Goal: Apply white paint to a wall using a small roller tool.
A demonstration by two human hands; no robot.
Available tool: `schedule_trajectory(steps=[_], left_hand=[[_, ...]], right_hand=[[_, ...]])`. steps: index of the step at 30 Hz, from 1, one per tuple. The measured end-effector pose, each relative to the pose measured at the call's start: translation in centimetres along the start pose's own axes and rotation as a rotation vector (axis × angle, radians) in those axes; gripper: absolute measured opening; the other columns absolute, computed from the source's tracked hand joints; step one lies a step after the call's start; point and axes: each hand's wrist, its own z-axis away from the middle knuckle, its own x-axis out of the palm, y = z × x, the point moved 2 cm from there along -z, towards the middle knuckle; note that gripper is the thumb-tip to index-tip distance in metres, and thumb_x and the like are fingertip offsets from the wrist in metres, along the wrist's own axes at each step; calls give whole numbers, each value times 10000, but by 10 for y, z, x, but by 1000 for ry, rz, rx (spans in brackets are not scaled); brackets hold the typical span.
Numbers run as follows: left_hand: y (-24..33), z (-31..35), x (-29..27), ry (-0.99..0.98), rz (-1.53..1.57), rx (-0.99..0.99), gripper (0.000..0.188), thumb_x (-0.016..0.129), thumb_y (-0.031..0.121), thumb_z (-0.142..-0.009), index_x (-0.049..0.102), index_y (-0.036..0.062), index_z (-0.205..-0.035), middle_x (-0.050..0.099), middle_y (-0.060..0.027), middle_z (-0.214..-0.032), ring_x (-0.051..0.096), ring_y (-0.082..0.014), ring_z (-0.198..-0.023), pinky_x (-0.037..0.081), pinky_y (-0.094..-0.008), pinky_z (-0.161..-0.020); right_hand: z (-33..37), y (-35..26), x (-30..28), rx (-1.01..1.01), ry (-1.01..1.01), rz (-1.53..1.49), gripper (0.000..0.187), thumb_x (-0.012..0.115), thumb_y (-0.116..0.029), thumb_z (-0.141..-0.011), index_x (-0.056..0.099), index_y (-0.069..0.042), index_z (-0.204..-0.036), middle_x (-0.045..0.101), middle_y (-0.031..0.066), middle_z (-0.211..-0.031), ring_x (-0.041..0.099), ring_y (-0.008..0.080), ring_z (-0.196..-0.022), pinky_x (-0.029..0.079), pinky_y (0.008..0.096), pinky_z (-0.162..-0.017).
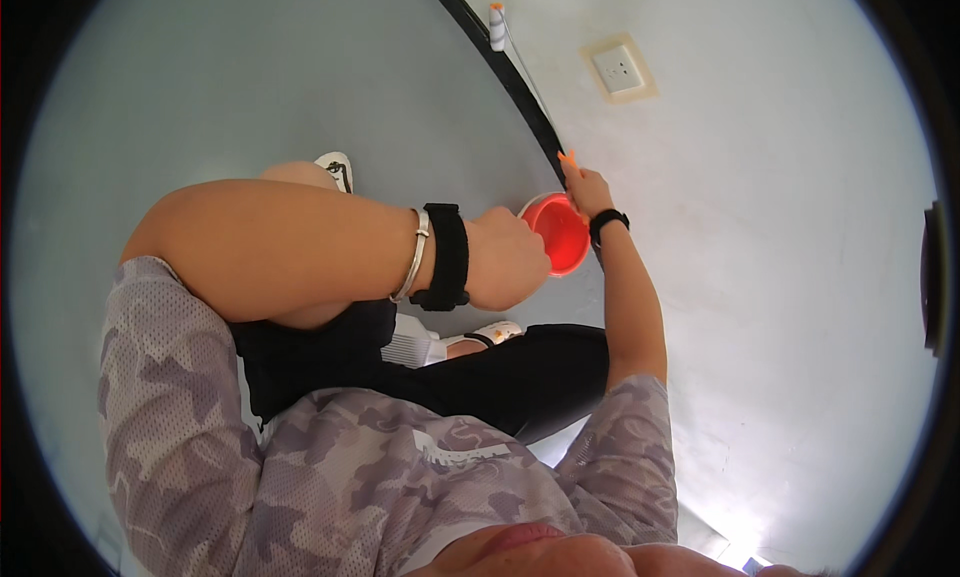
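My left hand (pixel 508 257), with a black strap and a silver bangle at its wrist, is closed at the near-left rim of a small red bucket (pixel 562 242). Beyond the bucket, my right hand (pixel 588 192) is wrapped round the orange handle of a paint roller (pixel 530 72). A long thin rod runs from that handle to a striped, light-coloured roller sleeve (pixel 497 29) with an orange end. The sleeve lies against the foot of the wall, over the black skirting. My left fingertips are partly hidden by the hand itself.
The black skirting (pixel 510 77) curves between the grey floor (pixel 300 77) and the white wall (pixel 760 227). A wall socket (pixel 618 69) has a beige border around it. My shoes (pixel 338 169) and a white ridged object (pixel 412 343) are close by. Something dark (pixel 932 277) stands at the right edge.
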Motion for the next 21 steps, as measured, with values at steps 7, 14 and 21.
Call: schedule_trajectory(steps=[7,14,21], left_hand=[[13,1,-9,-26,26,84,140,573,130,-747,583,9,-815,632,-141,-712,636,-328,-658,486,-442,-598],[22,30,-21,120,133,194,247,631,247,-768,584,17,-845,599,-118,-733,609,-287,-665,471,-409,-625],[13,46,-21,12,61,146,219,604,226,-798,555,21,-857,602,-112,-730,636,-279,-679,492,-367,-548]], right_hand=[[83,98,-64,-14,94,139,555,483,-501,-890,567,-24,-621,501,65,-459,499,154,-397,377,302,-413],[172,177,-96,325,-24,-281,380,549,-358,-905,540,-55,-676,470,6,-496,432,93,-376,336,249,-365],[91,98,-54,132,-160,-343,226,605,-236,-863,542,-26,-807,514,9,-580,449,89,-407,355,235,-390]])
